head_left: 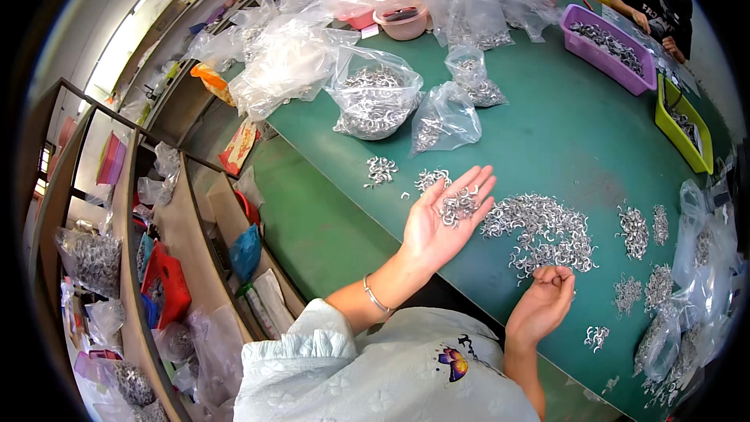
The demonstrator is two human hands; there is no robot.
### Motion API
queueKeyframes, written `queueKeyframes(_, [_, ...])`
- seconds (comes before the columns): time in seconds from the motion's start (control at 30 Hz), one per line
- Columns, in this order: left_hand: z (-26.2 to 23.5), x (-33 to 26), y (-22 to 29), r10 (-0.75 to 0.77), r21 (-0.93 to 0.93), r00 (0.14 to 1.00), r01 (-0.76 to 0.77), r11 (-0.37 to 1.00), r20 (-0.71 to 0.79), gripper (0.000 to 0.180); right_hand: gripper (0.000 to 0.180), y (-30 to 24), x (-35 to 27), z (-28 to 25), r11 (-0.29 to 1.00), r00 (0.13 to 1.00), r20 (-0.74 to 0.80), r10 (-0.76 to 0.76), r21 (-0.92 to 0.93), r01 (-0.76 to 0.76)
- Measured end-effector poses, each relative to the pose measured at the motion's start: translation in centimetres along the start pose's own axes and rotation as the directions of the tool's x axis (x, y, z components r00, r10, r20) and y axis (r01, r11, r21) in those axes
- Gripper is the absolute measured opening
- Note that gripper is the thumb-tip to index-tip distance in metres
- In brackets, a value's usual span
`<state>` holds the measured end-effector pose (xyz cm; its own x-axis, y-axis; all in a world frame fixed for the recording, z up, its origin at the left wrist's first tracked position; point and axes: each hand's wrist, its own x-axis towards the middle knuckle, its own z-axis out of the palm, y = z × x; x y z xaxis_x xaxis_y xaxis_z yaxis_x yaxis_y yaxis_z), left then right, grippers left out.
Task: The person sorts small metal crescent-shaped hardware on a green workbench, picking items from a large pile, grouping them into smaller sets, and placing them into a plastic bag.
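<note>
My left hand (441, 223) is palm up with its fingers stretched out. It bears a small heap of curved silvery metal pieces (459, 206). Just to its right, a broad loose pile of the same crescent-shaped pieces (547, 227) lies on the green table (351, 180). At the near edge of this pile is my right hand (543, 305), its fingers curled together; whatever they hold, if anything, is hidden. Two small heaps lie beyond my left hand, one of curved pieces (380, 171) and another (431, 180) partly behind the fingers.
Clear plastic bags of metal pieces (376, 101) stand farther back. Small heaps (633, 232) and more bags (687, 297) lie at the right. A purple basket (609, 51) and a green tray (683, 125) sit near another person (660, 12). Shelves (168, 242) run along the left.
</note>
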<state>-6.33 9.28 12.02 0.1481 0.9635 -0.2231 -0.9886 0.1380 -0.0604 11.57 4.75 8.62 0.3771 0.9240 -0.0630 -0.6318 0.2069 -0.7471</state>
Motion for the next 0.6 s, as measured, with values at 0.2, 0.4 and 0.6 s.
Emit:
queueKeyframes(0.2, [-0.4,0.2,-0.3,-0.069,-0.063,0.996,0.072,0.995,0.063,0.054,0.031,0.6,-0.3,0.4,0.996,0.995,0.042,0.089,-0.006,-0.089])
queueKeyframes(0.4, [-2.9,1.2,0.1,-0.120,-0.104,0.974,0.101,0.989,-0.192,0.027,0.030,1.0,-0.4,1.0,0.989,0.988,0.041,0.146,-0.013,-0.145])
queueKeyframes(0.6, [-4.4,1.5,0.8,-0.318,-0.165,0.936,0.293,0.942,-0.152,0.036,0.029,1.8,-0.2,1.0,0.984,0.983,0.059,0.176,-0.016,-0.176])
